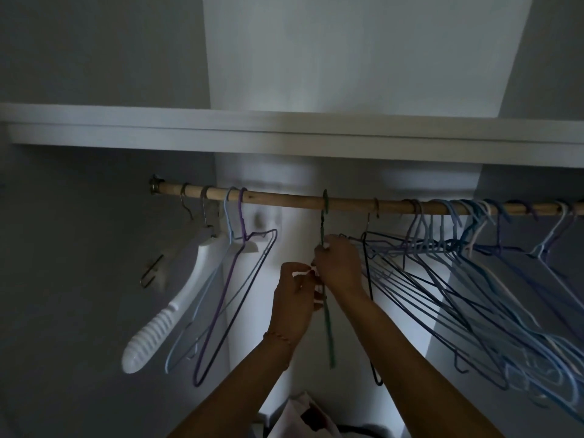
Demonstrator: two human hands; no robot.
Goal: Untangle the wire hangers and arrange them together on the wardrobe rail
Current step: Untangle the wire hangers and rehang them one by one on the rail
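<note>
1. Dim wardrobe interior: a white shelf (pixel 284 131) runs above a wooden rail (pixel 284 202) fixed at the left wall.
2. At mid-rail hangs a green hanger (pixel 325 279), seen edge-on, its neck twisted just under the hook.
3. Both hands work at that neck: the right hand (pixel 339 263) has its fingers curled round the wire near the shoulder, and the left hand (pixel 295 298) pinches at it just below, though the gloom makes the exact hold uncertain.
4. Risk: tugging sideways could drag the hook along the rail into the tangled cluster of blue hangers (pixel 474 279) to the right, snagging the dark one (pixel 368 295) nearest the right wrist.
5. Left of the hands, a purple hanger (pixel 221 298) and a pale blue one (pixel 186 327) hang beside a white plastic hanger (pixel 164 324), well apart from the cluster.
</note>
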